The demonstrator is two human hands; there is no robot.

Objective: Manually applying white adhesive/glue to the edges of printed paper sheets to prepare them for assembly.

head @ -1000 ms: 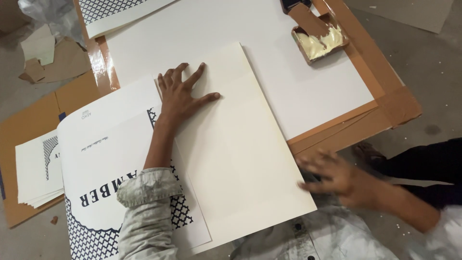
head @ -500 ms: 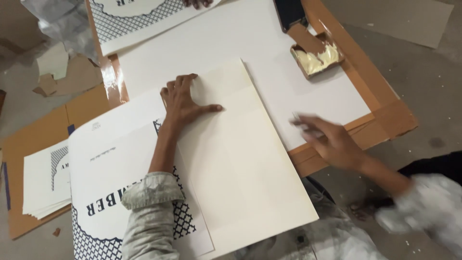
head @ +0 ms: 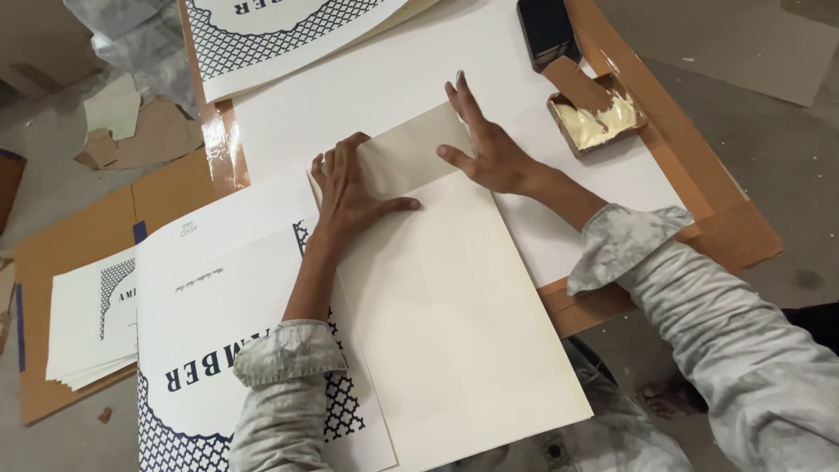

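the work table (head: 699, 188), a low board edged in brown tape with white paper laid over it, fills the far half of the scene. on it lies a large cream sheet (head: 454, 323) that runs from the middle of the table toward the near edge and hangs over it. its far edge is already folded: a darker grey-cream flap (head: 411, 149) lies turned back over the sheet's far end. the crease looks only partly pressed, so the flattening seems about midway, and the rest of the sheet shows no other fold.

the left hand (head: 350, 188) lies flat on the left part of the flap, fingers together and thumb out to the right, pressing down and pinching nothing. the right hand (head: 485, 149) rests on the right part of the flap with fingers spread and pointing far, also flat and gripping nothing.

left of the sheet a printed sheet (head: 218, 323) with dark lattice pattern lies partly beneath it, and a stack of similar prints (head: 83, 323) sits further left on cardboard (head: 79, 236).

far right, a small brown tray (head: 603, 118) holds pale yellowish paste. a strip of brown card (head: 572, 79) leans into it, touching the paste. just beyond is a dark block (head: 544, 28).
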